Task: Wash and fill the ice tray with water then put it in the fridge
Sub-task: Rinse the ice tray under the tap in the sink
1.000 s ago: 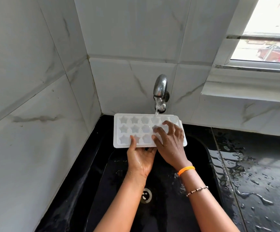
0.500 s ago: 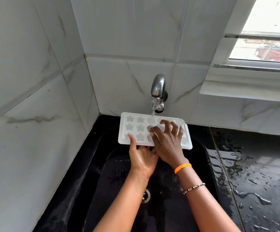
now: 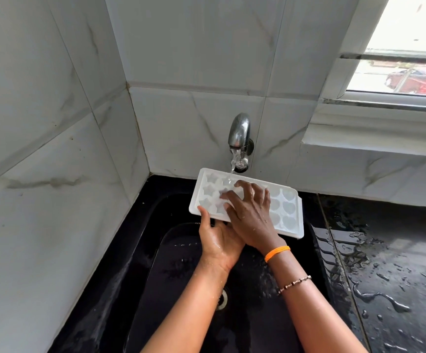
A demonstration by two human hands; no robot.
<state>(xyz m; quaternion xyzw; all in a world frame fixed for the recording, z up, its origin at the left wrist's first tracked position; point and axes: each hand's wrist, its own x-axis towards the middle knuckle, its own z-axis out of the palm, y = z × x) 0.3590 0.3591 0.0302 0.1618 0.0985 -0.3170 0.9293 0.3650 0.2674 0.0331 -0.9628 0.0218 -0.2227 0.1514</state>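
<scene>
While your left hand (image 3: pixel 218 240) pinches the white plastic star-mould ice tray (image 3: pixel 287 212) over the black sink's (image 3: pixel 155 250) back edge, spread right hand (image 3: pixel 251 215) scrubbing, it's tilted: the chrome tap's (image 3: pixel 238 131) stream could twist it loose.

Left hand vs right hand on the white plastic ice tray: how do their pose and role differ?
The left hand supports the white plastic ice tray from below, thumb hooked over its near edge; the right hand lies on top, fingers spread into the moulds. The left hand shows its palm side; the right hand shows its back. The right wrist carries an orange band; the left wrist is bare. Both are wet and over the black sink.
</scene>
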